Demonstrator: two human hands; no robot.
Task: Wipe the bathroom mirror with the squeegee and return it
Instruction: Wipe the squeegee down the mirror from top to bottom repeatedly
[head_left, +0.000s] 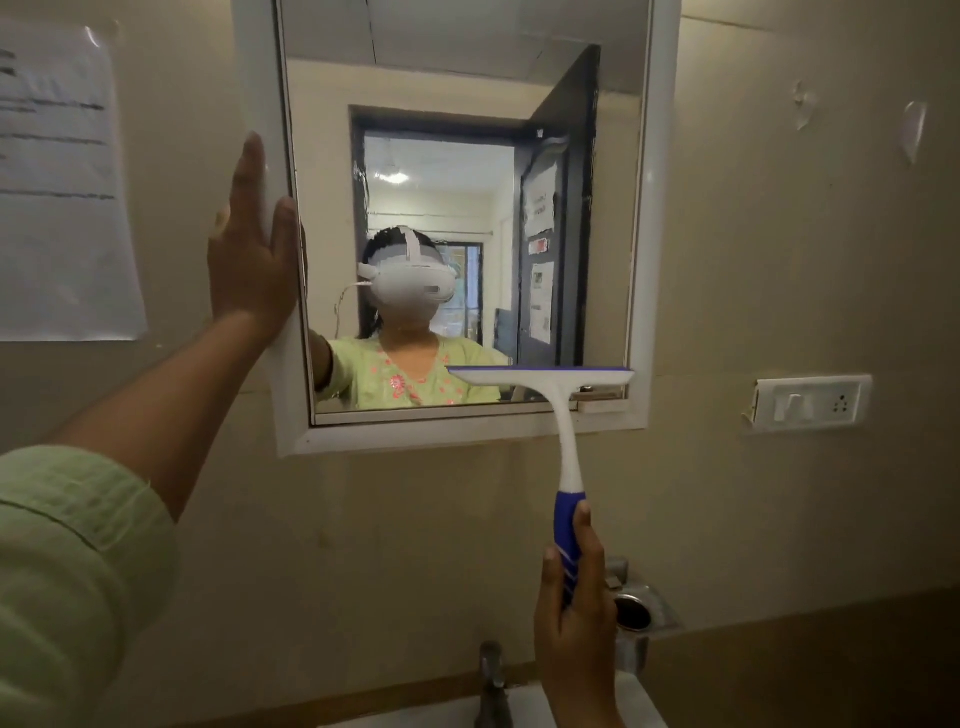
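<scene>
Grasping squeegee (563, 441) against mirror (457, 208), right hand (576, 623); left hand (249, 260) flat on frame (467, 434).

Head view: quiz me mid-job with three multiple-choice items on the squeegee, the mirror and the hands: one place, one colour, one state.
1. Where on the white-framed wall mirror is the blade of the white plastic squeegee?
A. top left
B. lower right
C. centre

2. What colour is the squeegee's handle grip?
A. red
B. blue
C. black

3. What is the left hand doing?
A. pressing flat on the mirror's left frame
B. gripping the tap
C. holding a cloth

Answers:
1 B, the blade lies across the glass near the bottom right corner.
2 B, the right hand holds a blue section below the white neck.
3 A, its fingers lie straight against the frame.
</scene>
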